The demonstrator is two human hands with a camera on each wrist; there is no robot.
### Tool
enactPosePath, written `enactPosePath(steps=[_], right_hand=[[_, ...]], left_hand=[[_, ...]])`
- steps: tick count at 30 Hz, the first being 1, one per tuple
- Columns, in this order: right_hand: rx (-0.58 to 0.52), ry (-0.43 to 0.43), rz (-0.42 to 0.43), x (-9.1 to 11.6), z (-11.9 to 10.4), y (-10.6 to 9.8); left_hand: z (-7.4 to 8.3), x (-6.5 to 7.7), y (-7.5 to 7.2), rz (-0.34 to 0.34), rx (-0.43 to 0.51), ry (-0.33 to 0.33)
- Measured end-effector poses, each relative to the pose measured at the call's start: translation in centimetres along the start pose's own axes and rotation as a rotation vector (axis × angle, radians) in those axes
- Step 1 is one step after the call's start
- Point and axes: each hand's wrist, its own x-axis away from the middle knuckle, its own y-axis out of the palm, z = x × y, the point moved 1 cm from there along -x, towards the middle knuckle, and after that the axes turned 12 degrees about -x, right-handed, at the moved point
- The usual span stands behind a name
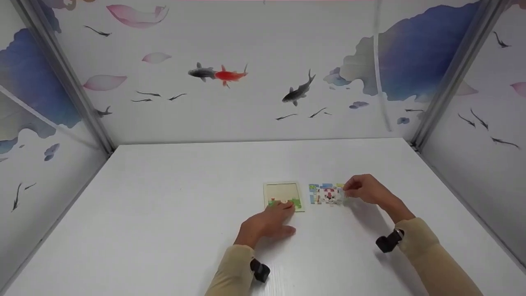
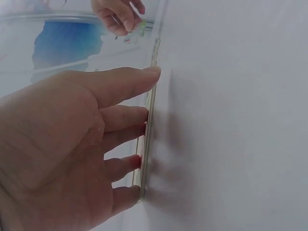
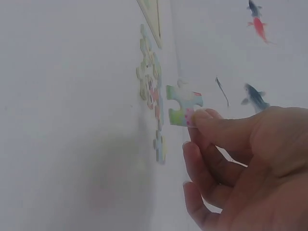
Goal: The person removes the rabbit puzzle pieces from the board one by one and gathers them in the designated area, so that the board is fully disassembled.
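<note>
A shallow wooden puzzle tray [image 1: 283, 190] lies on the table, with green and red pieces along its near edge. The fingers of my left hand [image 1: 266, 221] rest on that near part, extended and slightly spread. My right hand [image 1: 367, 190] pinches a jigsaw piece [image 3: 186, 102] between thumb and index finger, raised off the table. This piece is pale blue with green patches and pink dots. Just left of the right hand, several other jigsaw pieces [image 1: 326, 195] lie together, showing part of a cartoon animal in a red-and-white hat.
The white table [image 1: 164, 222] is enclosed by panels [image 1: 254, 115] printed with fish, petals and blue leaves. Metal posts [image 1: 68, 78] stand at the corners. Both wrists wear a small black camera [image 1: 389, 241] over beige sleeves.
</note>
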Motion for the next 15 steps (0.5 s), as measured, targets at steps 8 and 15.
enactPosePath(steps=[8, 15], right_hand=[[0.074, 0.122, 0.026, -0.3, 1.3, 0.5], [0.113, 0.16, 0.022, -0.1, 2.1, 0.7]], left_hand=[[0.2, -0.1, 0.1, 0.021, -0.032, -0.012], [0.3, -0.1, 0.2, 0.029, -0.006, -0.035]])
